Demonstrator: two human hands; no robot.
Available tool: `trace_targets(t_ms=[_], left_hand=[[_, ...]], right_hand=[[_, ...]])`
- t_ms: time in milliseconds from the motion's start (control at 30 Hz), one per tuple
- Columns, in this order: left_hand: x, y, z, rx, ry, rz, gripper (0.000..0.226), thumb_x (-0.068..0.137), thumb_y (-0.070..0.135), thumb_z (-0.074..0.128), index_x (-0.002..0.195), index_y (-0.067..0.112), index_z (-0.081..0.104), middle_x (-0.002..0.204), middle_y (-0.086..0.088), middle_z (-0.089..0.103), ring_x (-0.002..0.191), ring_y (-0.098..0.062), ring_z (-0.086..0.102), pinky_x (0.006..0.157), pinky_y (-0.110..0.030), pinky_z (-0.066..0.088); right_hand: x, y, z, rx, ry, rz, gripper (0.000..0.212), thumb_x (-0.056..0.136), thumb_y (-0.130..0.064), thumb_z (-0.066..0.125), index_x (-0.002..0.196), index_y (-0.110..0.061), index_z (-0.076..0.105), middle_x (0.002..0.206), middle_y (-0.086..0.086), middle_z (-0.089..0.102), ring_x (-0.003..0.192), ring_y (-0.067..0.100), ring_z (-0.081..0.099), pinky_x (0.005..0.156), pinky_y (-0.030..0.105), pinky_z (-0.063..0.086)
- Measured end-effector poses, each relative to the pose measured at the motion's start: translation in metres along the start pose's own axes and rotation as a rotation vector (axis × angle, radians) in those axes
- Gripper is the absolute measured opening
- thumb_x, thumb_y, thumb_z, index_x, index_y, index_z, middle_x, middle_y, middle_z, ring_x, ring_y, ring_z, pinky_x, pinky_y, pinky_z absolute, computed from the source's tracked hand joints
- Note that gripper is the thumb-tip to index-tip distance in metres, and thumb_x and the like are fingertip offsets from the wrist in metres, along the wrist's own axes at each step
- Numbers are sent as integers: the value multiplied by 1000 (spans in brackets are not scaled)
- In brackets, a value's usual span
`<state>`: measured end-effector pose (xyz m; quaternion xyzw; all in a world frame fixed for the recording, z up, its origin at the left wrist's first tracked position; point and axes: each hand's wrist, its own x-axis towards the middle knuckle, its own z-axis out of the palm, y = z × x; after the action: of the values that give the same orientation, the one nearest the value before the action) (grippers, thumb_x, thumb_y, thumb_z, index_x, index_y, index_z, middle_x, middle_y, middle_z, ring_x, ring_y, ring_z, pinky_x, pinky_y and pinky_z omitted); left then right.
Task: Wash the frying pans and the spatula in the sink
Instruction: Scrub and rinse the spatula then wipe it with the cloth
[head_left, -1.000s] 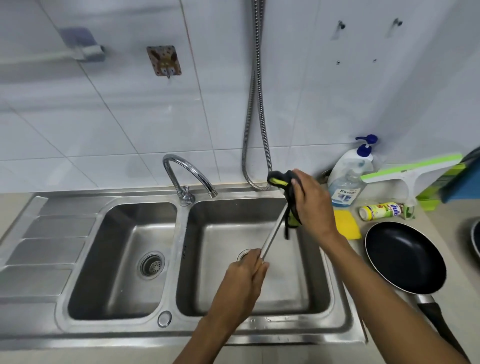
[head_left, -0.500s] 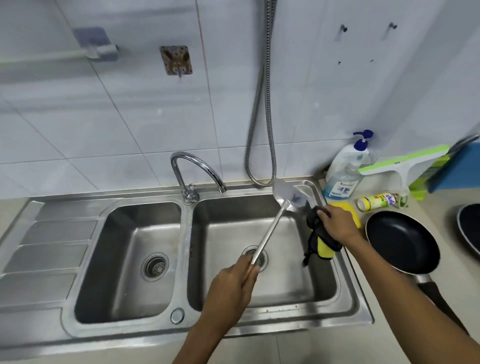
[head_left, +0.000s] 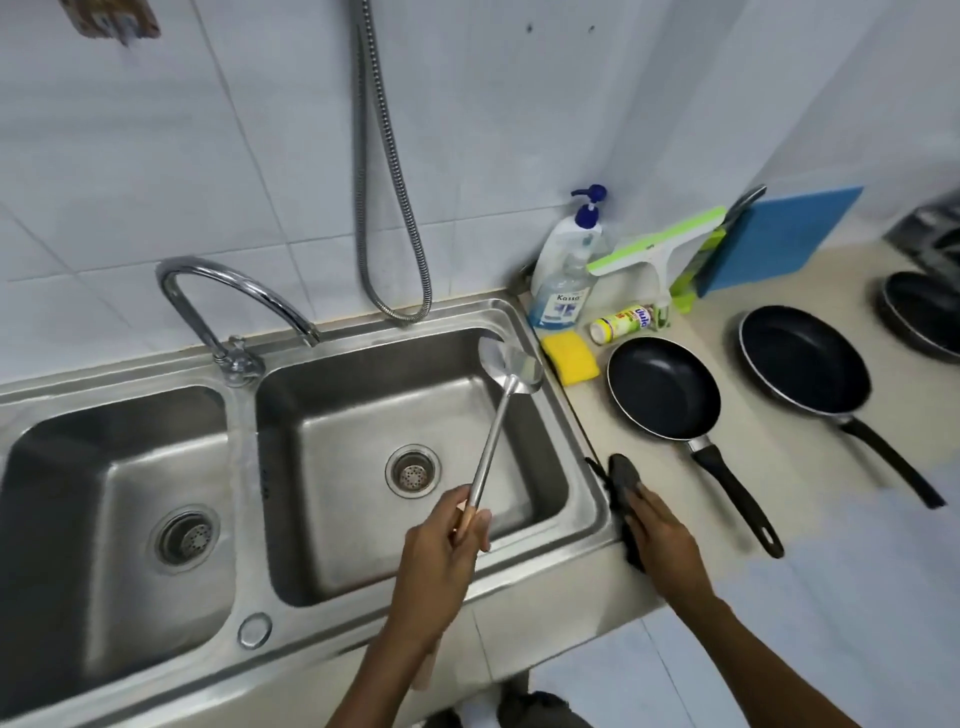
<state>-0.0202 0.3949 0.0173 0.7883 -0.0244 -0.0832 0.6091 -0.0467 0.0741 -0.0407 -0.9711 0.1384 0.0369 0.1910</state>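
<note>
left hand (head_left: 447, 540): clamped on spatula (head_left: 511, 366) handle, blade over sink (head_left: 337, 415), likely to drip
right hand (head_left: 662, 540): fingers flat on scrubber (head_left: 623, 475), seemingly parking it on counter (head_left: 821, 483)
frying pans (head_left: 665, 387): counter beyond right hand, waiting

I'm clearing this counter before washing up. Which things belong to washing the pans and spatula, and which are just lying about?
For the job: spatula in the left hand, near frying pan, far frying pan, sink, dark cloth under the right hand, yellow sponge, soap bottle.
Lying about: squeegee, blue board, shower hose.
</note>
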Motion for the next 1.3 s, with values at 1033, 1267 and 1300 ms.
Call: trace_targets(t_ms=[1033,1267,1300], left_hand=[[-47,81,114,267,341,34,9,103,34,57,107,28,63,65,6,56,54,-8,50,52,-27,44],[-23,100,122,-466,309,-237,29,106,35,50,123,17,66,85,-7,68,67,-16,59,53,-26,48],[-18,102,123,-596,282,-294,31,106,35,50,126,16,66,89,-5,69,75,-15,61,60,-27,50]], right_hand=[[87,18,-33,-1,-16,-420,30,101,-24,53,129,-21,65,127,6,66,115,30,64,95,41,50],[33,34,-29,-50,-241,-294,53,107,-52,22,152,-30,39,161,-6,34,152,22,24,120,56,24],[31,21,-43,82,-185,-275,53,105,-55,24,148,-31,45,156,-7,42,148,19,33,117,53,30]])
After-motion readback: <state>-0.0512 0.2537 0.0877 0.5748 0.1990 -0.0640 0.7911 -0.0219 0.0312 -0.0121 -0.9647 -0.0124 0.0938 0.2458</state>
